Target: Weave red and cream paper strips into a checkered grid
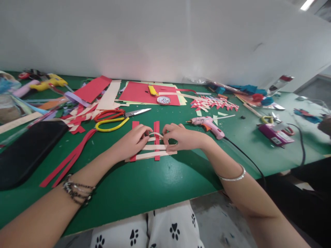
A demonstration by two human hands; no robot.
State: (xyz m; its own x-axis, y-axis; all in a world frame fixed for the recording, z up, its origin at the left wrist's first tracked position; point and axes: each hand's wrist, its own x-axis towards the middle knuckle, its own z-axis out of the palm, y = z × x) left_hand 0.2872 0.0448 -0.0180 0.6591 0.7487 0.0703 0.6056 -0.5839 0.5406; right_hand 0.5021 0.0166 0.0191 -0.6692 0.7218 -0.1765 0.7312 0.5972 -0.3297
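My left hand (136, 139) and my right hand (178, 137) pinch the two ends of a cream paper strip (156, 134), which bows upward between them. It crosses over a red paper strip (157, 155) that stands upright in view. More cream strips (150, 156) lie crosswise below, woven with that red strip and a second red strip (135, 124) on the left. My left fingers cover part of the second red strip. Large scissors (111, 120) with red and yellow handles lie beyond my left hand. A pink glue gun (207, 124) rests just right of my right hand.
Two long red strips (73, 158) and a black case (31, 151) lie on the left. Behind are red paper sheets (134, 93), a yellow cutter (153, 90), a round tin (163, 100) and woven red-white pieces (217, 102). A purple box (275, 133) and a person's dark clothing (307, 186) are at right.
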